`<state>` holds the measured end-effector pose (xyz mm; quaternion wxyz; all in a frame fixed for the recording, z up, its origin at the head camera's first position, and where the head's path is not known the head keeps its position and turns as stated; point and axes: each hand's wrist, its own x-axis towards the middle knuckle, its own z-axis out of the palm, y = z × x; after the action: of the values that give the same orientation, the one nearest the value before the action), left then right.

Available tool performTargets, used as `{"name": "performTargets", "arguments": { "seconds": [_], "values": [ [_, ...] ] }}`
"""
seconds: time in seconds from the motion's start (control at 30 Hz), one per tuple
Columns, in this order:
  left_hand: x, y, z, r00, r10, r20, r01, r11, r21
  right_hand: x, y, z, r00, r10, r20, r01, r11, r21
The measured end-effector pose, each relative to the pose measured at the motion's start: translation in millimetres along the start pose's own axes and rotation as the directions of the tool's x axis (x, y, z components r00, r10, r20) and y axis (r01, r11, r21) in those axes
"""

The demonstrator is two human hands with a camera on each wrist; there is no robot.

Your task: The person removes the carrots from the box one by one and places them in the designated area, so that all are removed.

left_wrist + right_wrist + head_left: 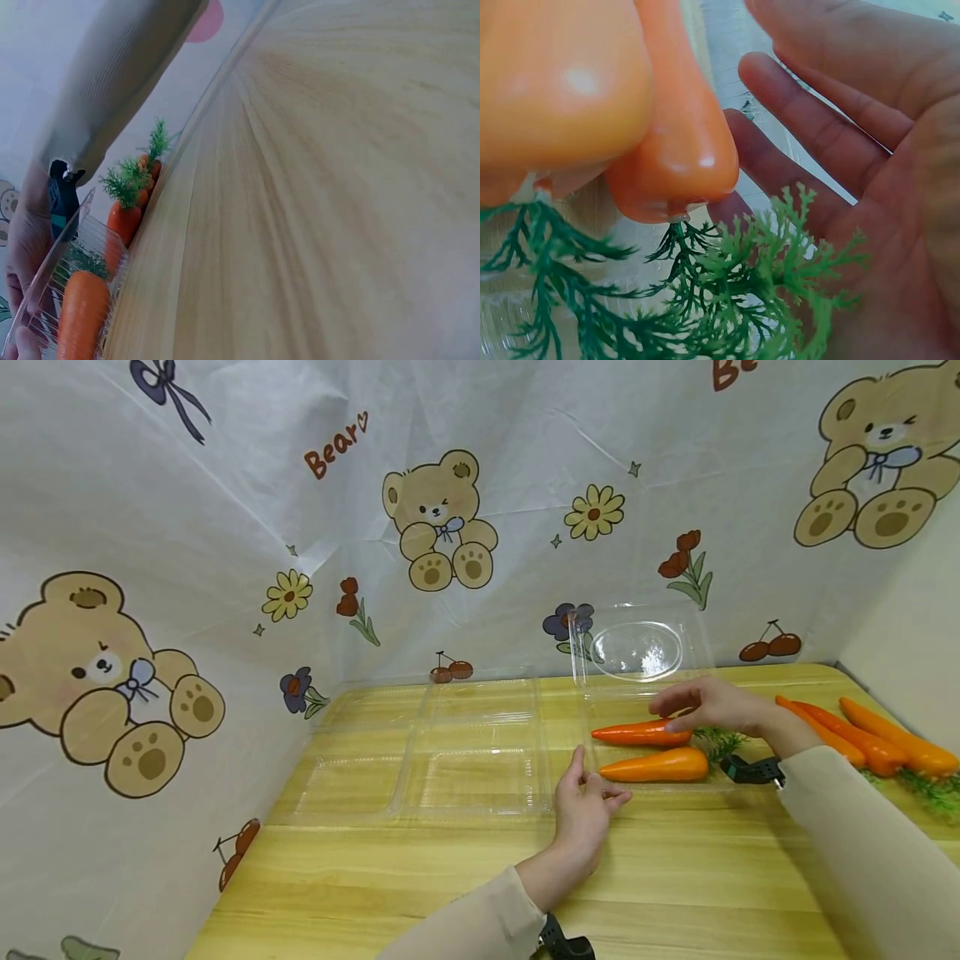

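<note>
A clear plastic box with its hinged lid raised at the back holds an orange carrot and a redder carrot behind it, both with green leafy tops pointing right. My left hand rests against the box's front left corner, its fingers loosely extended; only a fingertip by the rim shows in the left wrist view. Over the redder carrot is my right hand, fingers spread and relaxed. In the right wrist view those fingers lie beside that carrot without wrapping round it.
Several more carrots lie in a group on the table's right side. More clear plastic boxes stand open at the left and middle of the wooden table. A bear-printed sheet rises behind and along the left side.
</note>
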<state>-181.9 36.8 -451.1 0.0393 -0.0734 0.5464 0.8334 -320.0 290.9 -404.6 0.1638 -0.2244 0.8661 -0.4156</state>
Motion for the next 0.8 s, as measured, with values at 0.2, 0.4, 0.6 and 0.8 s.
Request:
{"name": "performTargets", "arguments": {
  "seconds": [0.2,0.4,0.6,0.8],
  "values": [
    [-0.3,0.3,-0.3,1.0,-0.001,0.002,0.001,1.0,-0.003,4.0,0,2,0.999,-0.014,0.041,0.015,1.0,-0.019],
    [0.3,-0.4,-0.8,1.0,0.001,0.007,-0.001,1.0,-0.003,8.1,2,3,0.997,-0.028,0.07,0.034,0.996,-0.087],
    [0.8,-0.9,-0.4,1.0,0.004,0.007,-0.004,1.0,-0.001,12.6,3,5,0.995,-0.015,0.1,0.028,0.99,-0.136],
    [0.7,-1.0,0.1,1.0,0.006,-0.001,-0.006,1.0,0.0,16.7,4,7,0.988,0.036,0.149,-0.013,0.988,-0.154]
  ]
}}
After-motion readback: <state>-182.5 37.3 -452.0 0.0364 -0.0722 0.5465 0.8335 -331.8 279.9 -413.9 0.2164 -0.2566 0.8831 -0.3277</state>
